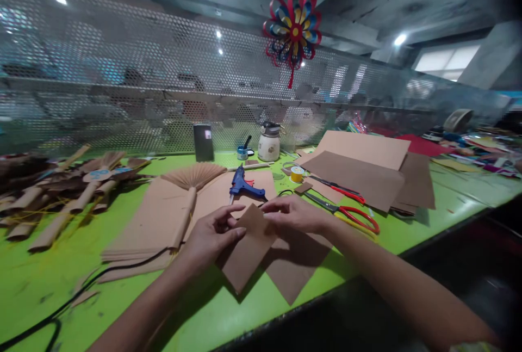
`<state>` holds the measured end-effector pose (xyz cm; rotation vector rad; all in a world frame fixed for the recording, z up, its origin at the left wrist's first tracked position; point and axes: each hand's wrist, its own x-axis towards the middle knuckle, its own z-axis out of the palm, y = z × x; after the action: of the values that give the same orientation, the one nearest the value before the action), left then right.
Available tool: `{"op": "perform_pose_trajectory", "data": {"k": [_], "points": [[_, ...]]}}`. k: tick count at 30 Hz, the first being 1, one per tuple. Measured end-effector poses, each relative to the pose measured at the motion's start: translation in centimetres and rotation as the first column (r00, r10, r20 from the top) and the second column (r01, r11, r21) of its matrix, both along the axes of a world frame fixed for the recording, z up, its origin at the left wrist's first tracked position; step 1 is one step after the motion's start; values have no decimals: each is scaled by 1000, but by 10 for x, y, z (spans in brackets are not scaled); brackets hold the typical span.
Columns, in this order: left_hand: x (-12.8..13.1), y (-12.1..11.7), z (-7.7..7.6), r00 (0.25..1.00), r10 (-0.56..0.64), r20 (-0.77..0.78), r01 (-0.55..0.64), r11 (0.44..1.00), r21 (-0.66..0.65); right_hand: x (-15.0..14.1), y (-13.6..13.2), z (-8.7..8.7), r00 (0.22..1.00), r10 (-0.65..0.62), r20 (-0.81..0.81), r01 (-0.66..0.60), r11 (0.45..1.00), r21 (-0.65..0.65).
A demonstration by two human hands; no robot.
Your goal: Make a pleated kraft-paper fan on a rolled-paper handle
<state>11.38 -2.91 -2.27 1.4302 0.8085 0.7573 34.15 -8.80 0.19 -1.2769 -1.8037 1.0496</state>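
A folded sheet of brown kraft paper [250, 251] is held between my two hands just above the table's front edge. My left hand [218, 228] pinches its left side, thumb on the near face. At the upper right edge, my right hand [296, 213] has its fingers closed on the same paper, the tips partly hidden. Beneath lies another brown paper sheet [299, 265], flat on the green table. Just beyond my hands sits a blue glue gun [246, 184], resting on paper. A pleated paper fan [193, 175] with a rolled handle lies to the left on stacked sheets [141, 221].
Red-handled scissors [359, 218] and a yellow tape roll [296, 173] lie right of my hands. Large brown sheets [354, 178] are stacked farther right. Rolled paper pieces [61, 216] pile up at left. A black cord [110, 270] crosses the left side. Perforated metal panels [155, 63] stand behind.
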Motion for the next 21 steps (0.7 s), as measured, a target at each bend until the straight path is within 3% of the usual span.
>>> {"op": "perform_pose_trajectory", "data": {"k": [3, 7, 13, 18, 21], "points": [[-1, 0, 0, 1000, 25, 9, -25, 1000, 5, -16, 12, -1, 992, 69, -103, -84, 985, -152], [-2, 2, 1, 997, 66, 30, -64, 997, -53, -22, 24, -7, 975, -29, -221, -7, 987, -158], [-1, -2, 0, 998, 26, 56, -8, 955, -297, -11, 28, -25, 922, -206, -328, 143, 968, -207], [2, 0, -6, 992, -14, 123, 58, 931, -361, -3, 27, -31, 916, -245, -316, 187, 961, -202], [5, -2, -4, 990, 40, 137, 14, 928, -372, -1, 26, -31, 940, -233, -250, 205, 970, -131]]}}
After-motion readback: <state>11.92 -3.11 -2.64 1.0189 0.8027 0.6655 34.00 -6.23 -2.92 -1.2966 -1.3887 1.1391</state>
